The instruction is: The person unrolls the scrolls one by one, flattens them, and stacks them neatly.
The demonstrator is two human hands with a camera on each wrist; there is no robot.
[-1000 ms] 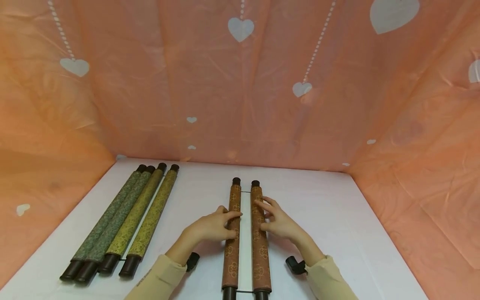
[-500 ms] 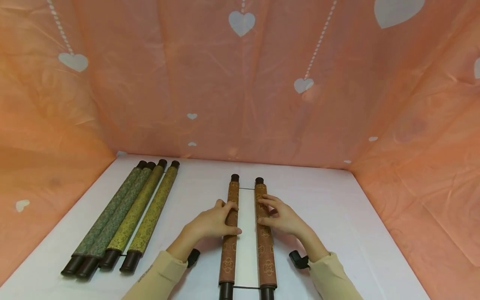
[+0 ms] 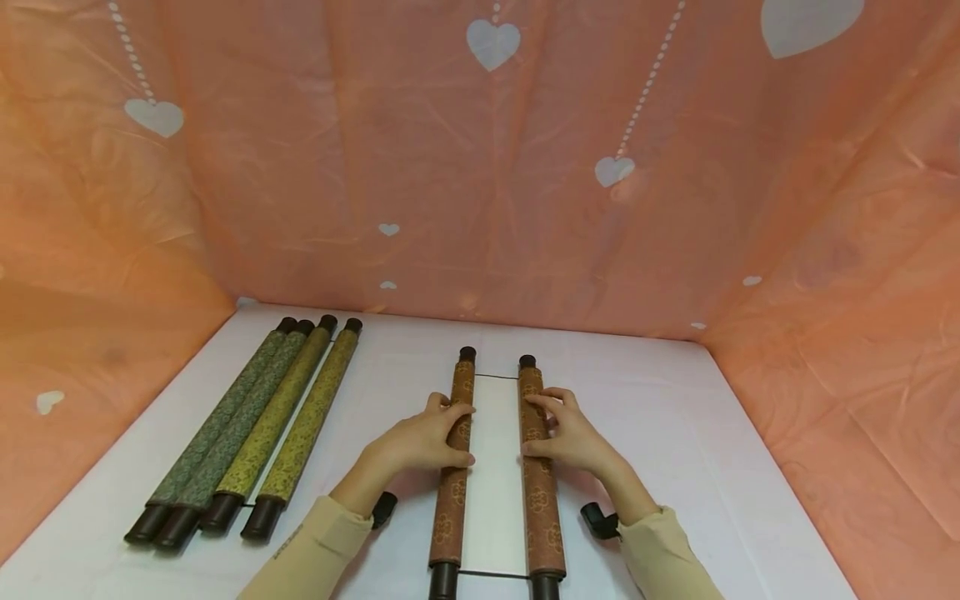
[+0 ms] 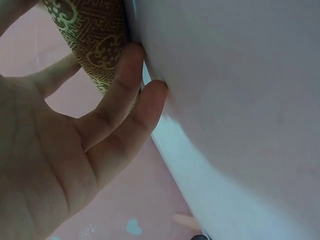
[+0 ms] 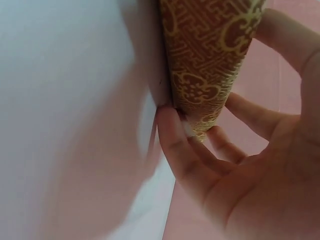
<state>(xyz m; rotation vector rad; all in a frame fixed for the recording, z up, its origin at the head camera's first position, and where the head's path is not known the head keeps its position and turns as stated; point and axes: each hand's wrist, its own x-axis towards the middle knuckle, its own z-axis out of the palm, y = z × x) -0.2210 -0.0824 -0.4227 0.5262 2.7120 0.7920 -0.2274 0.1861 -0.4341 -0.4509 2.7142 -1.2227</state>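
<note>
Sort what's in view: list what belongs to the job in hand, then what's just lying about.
In the job:
- reddish-brown floral-patterned scroll, partly open, pale strip showing
- left hand, holding its left roll
- right hand, holding its right roll

Lying about:
- green patterned rolls, side by side
- olive-yellow patterned scroll, slightly open
</note>
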